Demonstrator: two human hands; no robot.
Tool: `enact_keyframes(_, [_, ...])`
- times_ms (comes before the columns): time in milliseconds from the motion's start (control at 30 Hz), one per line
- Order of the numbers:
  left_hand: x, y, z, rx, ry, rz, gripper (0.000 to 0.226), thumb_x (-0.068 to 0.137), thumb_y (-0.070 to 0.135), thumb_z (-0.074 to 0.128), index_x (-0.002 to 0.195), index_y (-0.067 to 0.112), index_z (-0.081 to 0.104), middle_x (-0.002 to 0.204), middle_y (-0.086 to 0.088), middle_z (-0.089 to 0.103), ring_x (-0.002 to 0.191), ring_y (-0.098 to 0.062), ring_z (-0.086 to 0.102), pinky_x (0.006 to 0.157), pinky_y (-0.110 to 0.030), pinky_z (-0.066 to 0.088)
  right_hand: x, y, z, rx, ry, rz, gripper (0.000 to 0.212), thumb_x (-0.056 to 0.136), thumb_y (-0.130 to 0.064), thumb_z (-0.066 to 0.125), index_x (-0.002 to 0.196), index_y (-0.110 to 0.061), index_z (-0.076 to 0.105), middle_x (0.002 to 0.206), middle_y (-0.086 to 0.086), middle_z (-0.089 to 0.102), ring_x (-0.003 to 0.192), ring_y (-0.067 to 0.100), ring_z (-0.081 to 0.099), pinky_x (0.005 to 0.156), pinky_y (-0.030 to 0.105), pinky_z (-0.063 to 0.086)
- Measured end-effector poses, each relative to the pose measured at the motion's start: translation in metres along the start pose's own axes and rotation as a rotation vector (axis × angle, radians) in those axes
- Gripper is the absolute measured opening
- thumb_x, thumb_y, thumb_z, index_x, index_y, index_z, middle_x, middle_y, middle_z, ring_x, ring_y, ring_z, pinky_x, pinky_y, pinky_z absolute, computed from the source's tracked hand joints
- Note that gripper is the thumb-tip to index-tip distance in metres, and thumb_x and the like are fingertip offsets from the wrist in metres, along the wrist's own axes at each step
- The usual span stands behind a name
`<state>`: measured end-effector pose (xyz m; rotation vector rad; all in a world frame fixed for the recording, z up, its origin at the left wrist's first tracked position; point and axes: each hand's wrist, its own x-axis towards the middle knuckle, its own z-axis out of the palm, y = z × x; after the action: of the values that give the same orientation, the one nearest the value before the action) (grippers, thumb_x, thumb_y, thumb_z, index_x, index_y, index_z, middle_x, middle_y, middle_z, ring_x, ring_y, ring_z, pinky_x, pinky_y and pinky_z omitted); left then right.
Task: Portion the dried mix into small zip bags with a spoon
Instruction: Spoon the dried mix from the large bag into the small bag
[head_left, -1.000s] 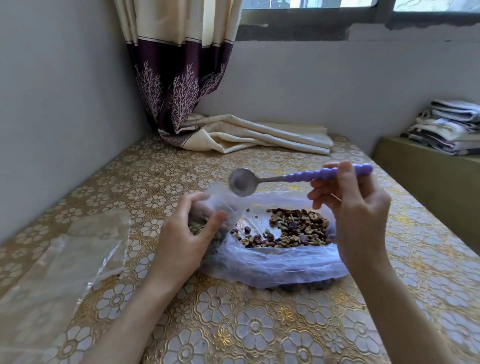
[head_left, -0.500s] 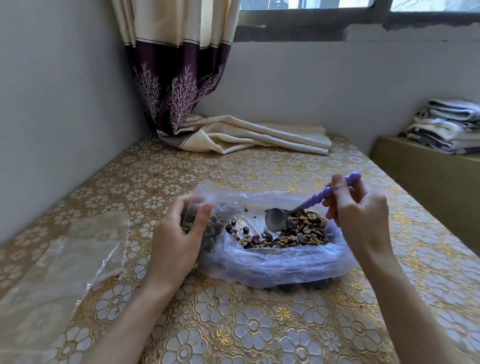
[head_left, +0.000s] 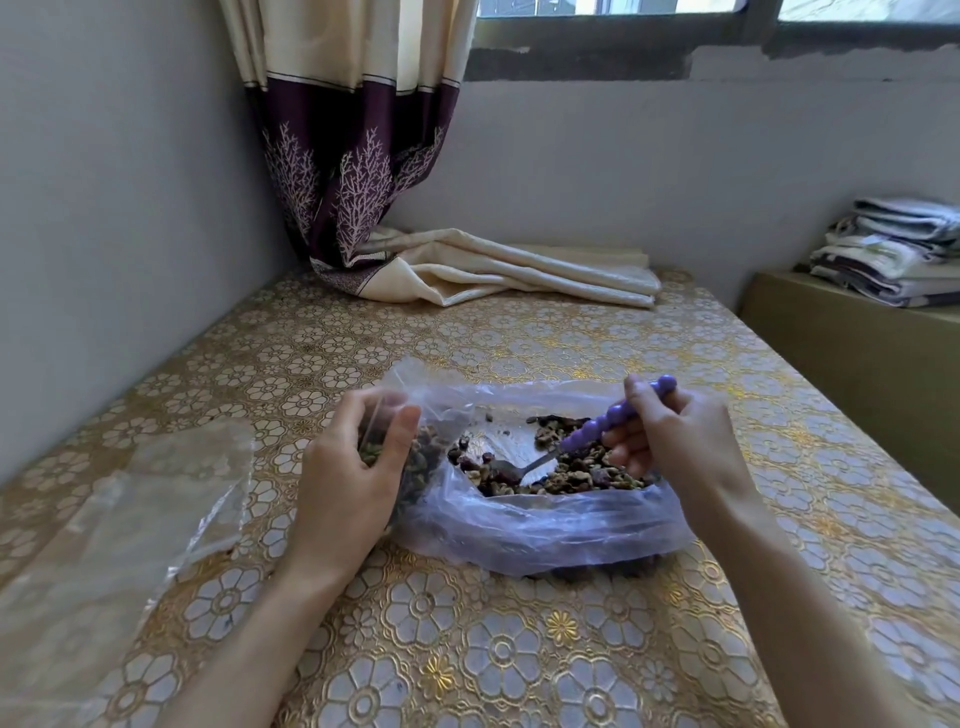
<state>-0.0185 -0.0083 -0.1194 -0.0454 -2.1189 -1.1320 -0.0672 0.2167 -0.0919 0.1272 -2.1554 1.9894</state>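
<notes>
A large clear plastic bag (head_left: 540, 525) lies open in the middle of the table, with the dried mix (head_left: 576, 470) of nuts and dark fruit inside. My right hand (head_left: 670, 441) grips the purple beaded handle of a metal spoon (head_left: 597, 426). The spoon's bowl is dug into the mix. At the big bag's left edge my left hand (head_left: 348, 483) holds a small zip bag (head_left: 410, 415) upright, partly filled with mix.
A pile of empty clear bags (head_left: 130, 525) lies on the table at the left. The gold flowered tablecloth (head_left: 467, 649) covers the table. A curtain (head_left: 493, 270) end rests at the back. Folded cloths (head_left: 893, 249) sit on a box at the right.
My right hand has brought the spoon down from above the small bag into the big bag, and its bowl is now pushed into the mix. My left hand has stayed on the small bag.
</notes>
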Motion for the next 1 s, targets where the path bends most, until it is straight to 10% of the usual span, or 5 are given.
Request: enact_keyframes(1000, [0.001,0.001,-0.003,0.011,-0.164,-0.057,0.052,0.061,0.059,0.059,0.105,0.032,0.05,0.087,0.018,0.061,0.081,0.023,0.051,0.066,0.004,0.038,-0.002,-0.014,0.001,0.295,0.28,-0.146,0.033,0.096,-0.027,0.051,0.074,-0.005,0.06,0.054,0.002,0.066,0.041,0.01,0.057,0.038,0.018,0.043])
